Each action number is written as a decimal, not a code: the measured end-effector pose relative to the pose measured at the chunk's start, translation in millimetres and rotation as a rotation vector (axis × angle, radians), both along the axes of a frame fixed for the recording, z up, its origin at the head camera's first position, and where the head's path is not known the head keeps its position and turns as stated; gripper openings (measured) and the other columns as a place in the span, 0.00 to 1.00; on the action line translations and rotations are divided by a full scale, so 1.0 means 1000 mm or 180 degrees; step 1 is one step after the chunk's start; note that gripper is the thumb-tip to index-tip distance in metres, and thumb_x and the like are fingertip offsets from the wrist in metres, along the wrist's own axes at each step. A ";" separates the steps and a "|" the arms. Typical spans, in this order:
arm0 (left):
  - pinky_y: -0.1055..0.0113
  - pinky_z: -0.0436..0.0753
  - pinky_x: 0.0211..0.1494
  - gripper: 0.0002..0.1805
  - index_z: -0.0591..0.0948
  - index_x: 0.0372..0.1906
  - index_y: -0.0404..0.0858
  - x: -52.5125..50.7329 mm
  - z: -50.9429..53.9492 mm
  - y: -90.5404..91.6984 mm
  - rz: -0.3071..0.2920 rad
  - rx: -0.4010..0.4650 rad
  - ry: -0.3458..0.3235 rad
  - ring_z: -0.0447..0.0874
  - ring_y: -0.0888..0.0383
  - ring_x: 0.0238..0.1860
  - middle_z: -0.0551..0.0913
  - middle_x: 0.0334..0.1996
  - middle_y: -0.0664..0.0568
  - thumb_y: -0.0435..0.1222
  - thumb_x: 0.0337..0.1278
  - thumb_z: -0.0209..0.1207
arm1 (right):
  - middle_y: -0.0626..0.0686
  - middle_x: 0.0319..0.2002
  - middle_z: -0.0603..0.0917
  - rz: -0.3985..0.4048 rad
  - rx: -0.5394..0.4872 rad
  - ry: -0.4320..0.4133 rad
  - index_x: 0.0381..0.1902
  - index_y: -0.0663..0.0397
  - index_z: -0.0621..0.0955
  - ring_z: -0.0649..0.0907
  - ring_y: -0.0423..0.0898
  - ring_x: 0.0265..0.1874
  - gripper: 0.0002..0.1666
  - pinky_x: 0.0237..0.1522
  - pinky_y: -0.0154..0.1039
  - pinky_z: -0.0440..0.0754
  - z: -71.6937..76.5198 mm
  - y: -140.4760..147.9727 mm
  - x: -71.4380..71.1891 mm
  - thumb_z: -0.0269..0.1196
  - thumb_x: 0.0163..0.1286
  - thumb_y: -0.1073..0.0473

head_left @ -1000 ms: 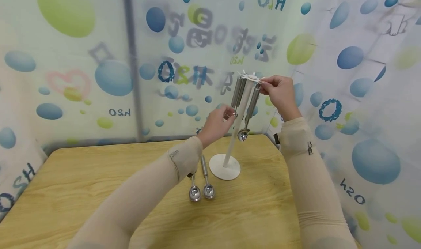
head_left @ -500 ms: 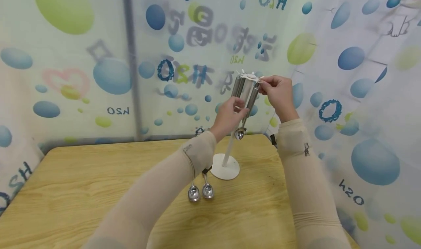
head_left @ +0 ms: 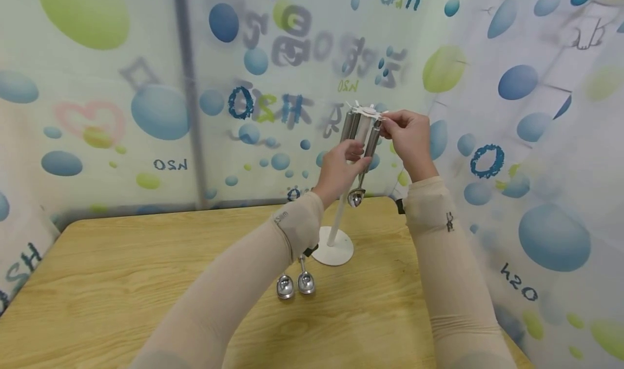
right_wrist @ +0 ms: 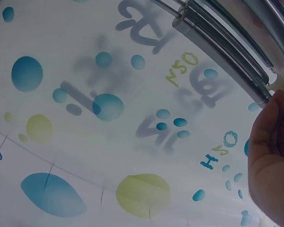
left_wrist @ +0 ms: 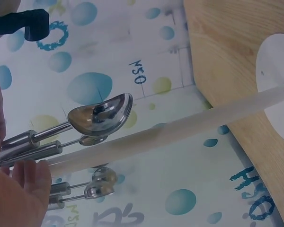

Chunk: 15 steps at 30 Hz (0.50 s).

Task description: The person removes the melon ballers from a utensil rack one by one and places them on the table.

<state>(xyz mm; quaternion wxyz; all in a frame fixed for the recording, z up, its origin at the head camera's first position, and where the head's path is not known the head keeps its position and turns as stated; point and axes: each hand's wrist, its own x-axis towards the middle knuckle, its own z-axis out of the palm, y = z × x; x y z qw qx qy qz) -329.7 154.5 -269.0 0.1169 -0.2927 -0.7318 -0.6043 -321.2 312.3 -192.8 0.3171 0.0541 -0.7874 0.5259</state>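
Note:
In the head view a white stand point(head_left: 333, 246) holds several metal utensils from its hooked top point(head_left: 366, 110). My right hand point(head_left: 411, 141) pinches the upper end of a hanging scoop's handle point(head_left: 372, 141) at the rim; its bowl point(head_left: 356, 197) hangs below. My left hand point(head_left: 341, 171) is raised at the pole and handles, its fingers loosely bent with a gap from the thumb. In the left wrist view its fingertips point(left_wrist: 31, 170) lie beside the handles; contact is partly hidden. In the right wrist view my right hand point(right_wrist: 274, 156) is at the handle ends point(right_wrist: 217, 52).
Two metal scoops point(head_left: 285, 286) point(head_left: 306, 283) lie on the wooden table point(head_left: 146, 260) left of the stand's base, their handles hidden by my left sleeve. Patterned curtains point(head_left: 166, 185) hang behind the table and on its right.
My left hand has moved right and slightly up, from left of the stand to in front of the pole. My right hand keeps its pinch at the top. The hanging bowl has shifted slightly left.

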 end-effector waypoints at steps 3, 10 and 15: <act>0.66 0.83 0.53 0.21 0.79 0.62 0.39 0.001 0.001 0.003 0.0039 0.0028 -0.0022 0.84 0.57 0.51 0.85 0.53 0.49 0.40 0.67 0.66 | 0.48 0.33 0.87 -0.0008 -0.0045 0.0011 0.46 0.67 0.87 0.85 0.38 0.29 0.11 0.39 0.29 0.85 0.001 -0.001 0.000 0.64 0.73 0.64; 0.68 0.83 0.53 0.23 0.79 0.63 0.40 0.000 0.001 0.009 0.0148 0.0116 0.0003 0.84 0.58 0.48 0.86 0.49 0.51 0.36 0.64 0.68 | 0.54 0.36 0.87 0.0049 -0.0059 0.0034 0.46 0.68 0.86 0.86 0.38 0.30 0.11 0.39 0.29 0.85 0.001 -0.003 -0.001 0.64 0.72 0.64; 0.63 0.83 0.54 0.23 0.78 0.63 0.41 0.003 0.003 0.011 0.0192 0.0051 0.0080 0.84 0.57 0.50 0.87 0.48 0.51 0.35 0.65 0.67 | 0.52 0.35 0.86 0.0023 -0.0037 0.0009 0.46 0.68 0.86 0.85 0.38 0.29 0.11 0.39 0.29 0.85 0.000 -0.002 -0.001 0.64 0.73 0.64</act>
